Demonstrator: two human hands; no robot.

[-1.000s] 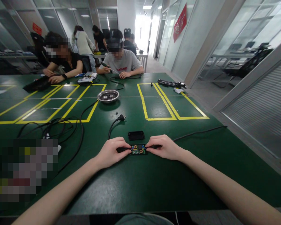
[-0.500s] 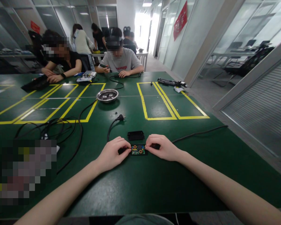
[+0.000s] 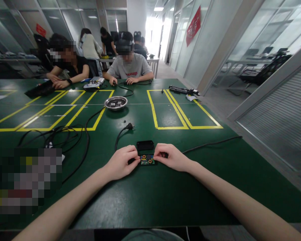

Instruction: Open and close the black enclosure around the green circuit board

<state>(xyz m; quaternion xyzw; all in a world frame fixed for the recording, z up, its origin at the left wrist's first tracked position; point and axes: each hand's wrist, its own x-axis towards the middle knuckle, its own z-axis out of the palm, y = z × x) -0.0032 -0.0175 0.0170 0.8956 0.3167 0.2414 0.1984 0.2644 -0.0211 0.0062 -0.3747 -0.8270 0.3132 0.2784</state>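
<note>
In the head view, a small circuit board (image 3: 147,160) with copper-coloured coils lies in front of me, in what looks like a dark shallow case. My left hand (image 3: 124,161) is closed in a pinch at the board's left end. At its right end, the thumb and fingers of my right hand (image 3: 171,157) are pinched together. Whether the fingertips grip the board itself or the cable ends there is hard to see. Just beyond the board rests a black plastic cover (image 3: 144,145). A black power plug (image 3: 129,126) has its cord running down behind my left hand.
A black cable (image 3: 213,144) stretches right from my right hand. Coiled cables (image 3: 62,135) lie at left near a blurred-out patch. Farther off stand a metal bowl (image 3: 115,103) with small metal parts and a folded black tripod (image 3: 183,90). Two people sit across the green table.
Both my hands stay at the board's ends, with only slight finger shifts. Across the table, a person's hand has lowered the tool it held up.
</note>
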